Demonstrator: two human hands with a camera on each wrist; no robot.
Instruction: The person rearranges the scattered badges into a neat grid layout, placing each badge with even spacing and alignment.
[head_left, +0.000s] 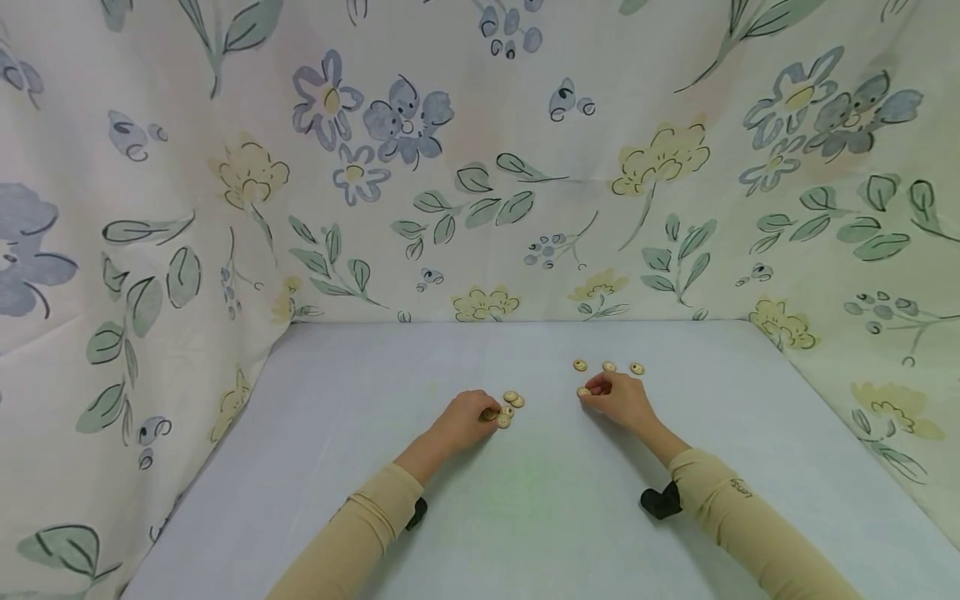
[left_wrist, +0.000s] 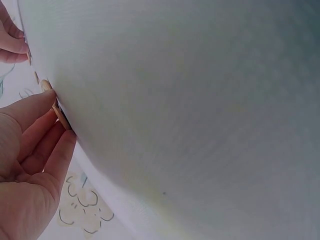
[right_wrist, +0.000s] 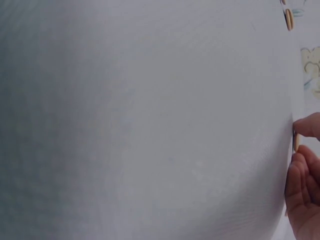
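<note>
My left hand [head_left: 463, 420] pinches a small round wooden disc [head_left: 490, 414] at the table surface. In the left wrist view its thumb and fingers lie on either side of a disc [left_wrist: 62, 118]. Close by its fingertips are several more discs, a front pair [head_left: 504, 422] and a back pair [head_left: 511, 397], partly overlapping. To the right, my right hand [head_left: 626, 402] holds another disc [head_left: 583, 392] between thumb and fingers, low over the table. That disc [right_wrist: 296, 142] shows edge-on in the right wrist view. Behind this hand three discs lie in a loose row, the middle one [head_left: 609, 366] just beyond the knuckles.
A white table [head_left: 375, 358] lies under both hands. Floral cloth [head_left: 480, 250] hangs along its back and sides. A black object [head_left: 662, 502] shows under the right wrist, and another dark piece [head_left: 417, 513] beside the left sleeve.
</note>
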